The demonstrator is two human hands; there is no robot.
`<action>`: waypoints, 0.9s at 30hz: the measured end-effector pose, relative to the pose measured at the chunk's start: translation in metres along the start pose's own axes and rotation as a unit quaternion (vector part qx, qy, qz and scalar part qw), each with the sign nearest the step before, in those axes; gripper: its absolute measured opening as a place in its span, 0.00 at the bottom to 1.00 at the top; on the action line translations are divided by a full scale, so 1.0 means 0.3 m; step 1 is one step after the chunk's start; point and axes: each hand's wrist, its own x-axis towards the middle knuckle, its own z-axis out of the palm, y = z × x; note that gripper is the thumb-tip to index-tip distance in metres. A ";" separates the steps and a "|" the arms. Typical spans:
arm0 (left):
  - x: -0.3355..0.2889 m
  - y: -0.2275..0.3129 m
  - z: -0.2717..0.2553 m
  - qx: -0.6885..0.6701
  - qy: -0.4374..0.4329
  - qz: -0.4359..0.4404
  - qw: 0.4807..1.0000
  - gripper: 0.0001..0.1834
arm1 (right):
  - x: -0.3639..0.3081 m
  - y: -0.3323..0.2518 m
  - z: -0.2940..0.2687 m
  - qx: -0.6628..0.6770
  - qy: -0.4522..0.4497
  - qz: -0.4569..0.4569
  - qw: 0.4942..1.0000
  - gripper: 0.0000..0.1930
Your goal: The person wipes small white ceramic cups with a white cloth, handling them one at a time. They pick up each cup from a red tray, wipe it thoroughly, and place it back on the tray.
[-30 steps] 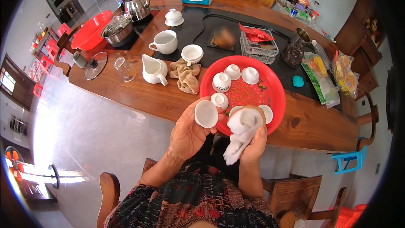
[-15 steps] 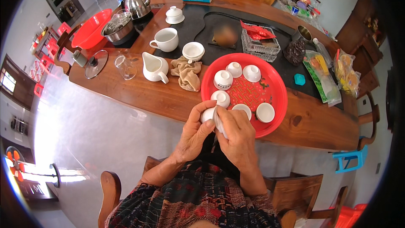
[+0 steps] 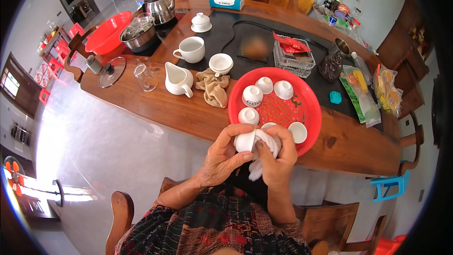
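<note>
My left hand (image 3: 222, 157) grips a small white teacup (image 3: 245, 142) by its outside, tilted with its mouth to the right. In my right hand (image 3: 278, 159) is a white cloth (image 3: 265, 147), bunched at the cup's mouth, with a loose end hanging below. Both hands are over the near edge of a round red tray (image 3: 311, 101). Several small white cups stand on it: upside-down ones, such as the cup (image 3: 248, 115), along its left and far side, and an upright cup (image 3: 297, 132) at the right. Another cup (image 3: 269, 125) is mostly hidden behind my hands.
Left of the tray lie a crumpled tan cloth (image 3: 213, 88), a white pitcher (image 3: 178, 80), a glass (image 3: 146, 77) and a glass lid (image 3: 112, 72). Farther back are a mug (image 3: 191, 50), a lidded bowl (image 3: 201, 22) and a kettle (image 3: 160, 9). A clear box (image 3: 293, 61) stands beyond the tray.
My right hand has turned and spread the cloth, so more of it shows at the cup's mouth. Both hands sit slightly lower in view; the whole scene has shifted a little.
</note>
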 end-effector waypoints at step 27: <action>0.221 -0.037 -0.093 0.571 -0.010 0.073 0.818 0.28 | -0.101 -0.053 -0.209 -0.028 0.111 0.100 0.988 0.11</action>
